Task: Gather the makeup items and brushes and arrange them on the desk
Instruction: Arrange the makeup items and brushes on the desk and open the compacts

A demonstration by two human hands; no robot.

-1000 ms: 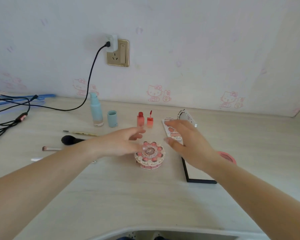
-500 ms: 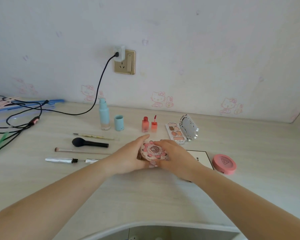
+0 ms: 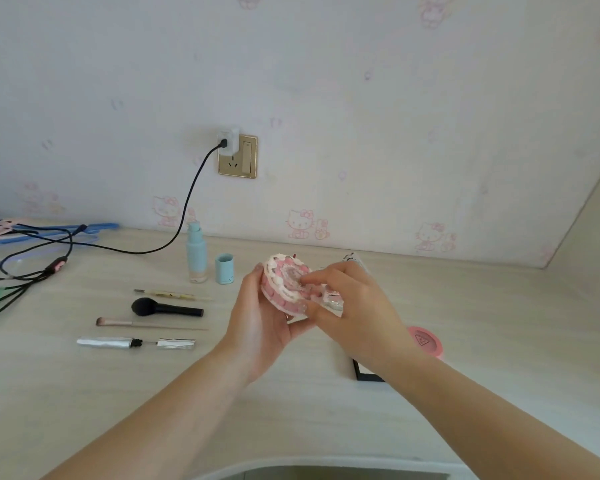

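Left hand [image 3: 260,327] palm-up cradling round pink compact [image 3: 284,284] above desk [image 3: 84,393], right hand [image 3: 350,306] fingers pinching its lid

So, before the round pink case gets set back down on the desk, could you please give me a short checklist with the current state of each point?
1. Left hand grips the round pink case from below: ok.
2. Right hand holds its top edge with the fingers: ok.
3. Case is lifted off the desk and tilted: ok.
4. Bare desk directly below the hands for setting it down: ok.
5. Black brush and the other brushes lie apart to the left, out of the way: ok.
6. Whether the case's lid is fully closed: cannot tell.
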